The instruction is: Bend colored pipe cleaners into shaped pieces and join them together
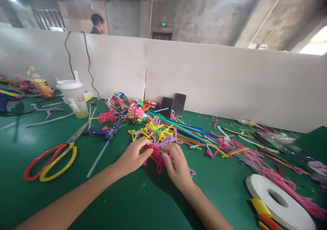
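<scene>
Both hands are meeting over a tangled pink pipe-cleaner shape [156, 157] that is lying on the green felt-covered counter [127, 196], just in front of the person. The left hand [133, 156] is closing its grip on the left side of the pink shape, thumb and fingers pinched onto the fuzzy wire. The right hand [177, 167] is gripping the same shape from the right, its fingers curled down over it; a small lilac pipe-cleaner loop [192, 171] is peeking out just beside that hand.

Directly behind the hands, a heap of yellow and lilac bent pipe-cleaner pieces [154, 132] is touching the pink shape. Further right, long straight pipe cleaners in mixed colours [204, 140] are lying spread across the counter. A blue hot-glue gun [107, 132] is resting to the left of the heap, and red-and-yellow-handled scissors [55, 158] are lying well apart on the left. A translucent plastic cup with a white lid [74, 99] is standing behind them. A white roll of tape [278, 201] is lying at the lower right. Two dark phones [173, 105] are leaning against the white partition wall [230, 83].
</scene>
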{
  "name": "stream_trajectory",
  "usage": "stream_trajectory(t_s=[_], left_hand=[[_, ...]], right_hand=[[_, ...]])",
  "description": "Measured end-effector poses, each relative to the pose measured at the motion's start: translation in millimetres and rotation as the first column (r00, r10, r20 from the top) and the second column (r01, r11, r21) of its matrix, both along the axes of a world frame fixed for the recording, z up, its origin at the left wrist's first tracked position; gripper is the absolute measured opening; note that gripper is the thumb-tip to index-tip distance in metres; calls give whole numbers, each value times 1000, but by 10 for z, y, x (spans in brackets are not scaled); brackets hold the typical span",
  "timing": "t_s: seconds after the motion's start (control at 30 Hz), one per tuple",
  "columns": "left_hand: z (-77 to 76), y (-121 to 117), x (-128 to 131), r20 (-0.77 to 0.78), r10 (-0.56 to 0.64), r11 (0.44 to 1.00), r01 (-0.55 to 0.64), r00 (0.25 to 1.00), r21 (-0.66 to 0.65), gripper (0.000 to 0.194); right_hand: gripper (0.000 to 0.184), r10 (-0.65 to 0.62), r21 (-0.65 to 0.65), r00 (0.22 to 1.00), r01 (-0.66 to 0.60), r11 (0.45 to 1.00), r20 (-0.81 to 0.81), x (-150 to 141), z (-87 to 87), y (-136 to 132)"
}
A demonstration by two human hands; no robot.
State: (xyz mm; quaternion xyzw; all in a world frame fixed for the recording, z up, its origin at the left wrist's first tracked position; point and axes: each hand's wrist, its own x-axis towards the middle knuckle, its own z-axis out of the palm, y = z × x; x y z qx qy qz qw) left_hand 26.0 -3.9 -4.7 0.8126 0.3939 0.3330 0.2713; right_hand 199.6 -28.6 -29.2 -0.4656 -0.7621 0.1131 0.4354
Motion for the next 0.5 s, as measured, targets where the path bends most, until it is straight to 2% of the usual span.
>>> stream_trajectory(t_s=[0.1, 0.2, 0.27, 0.33, 0.4, 0.5], left_hand=[[11, -41, 30, 2, -40, 999, 40, 999, -30, 11], [12, -62, 29, 30, 9, 1000, -9, 1000, -4, 10], [22, -67, 12, 55, 88, 991, -93, 995, 96, 11], [33, -71, -6, 25, 119, 968, -121, 993, 220, 10], [36, -76, -12, -60, 100, 948, -77, 993, 309, 9], [19, -87, 6, -162, 85, 933, -21, 983, 358, 8]], right_hand=[[12, 72, -103, 994, -81, 991, -86, -75, 28, -42], [15, 19, -234, 970, -77, 969, -244, -149, 32, -58], [18, -49, -298, 922, -74, 952, -384, -182, 35, -63], [19, -90, -328, 868, -87, 941, -489, -202, 47, -70], [20, -100, -338, 839, -104, 935, -535, -213, 67, -82], [22, -99, -348, 824, -124, 929, -557, -224, 95, -102]])
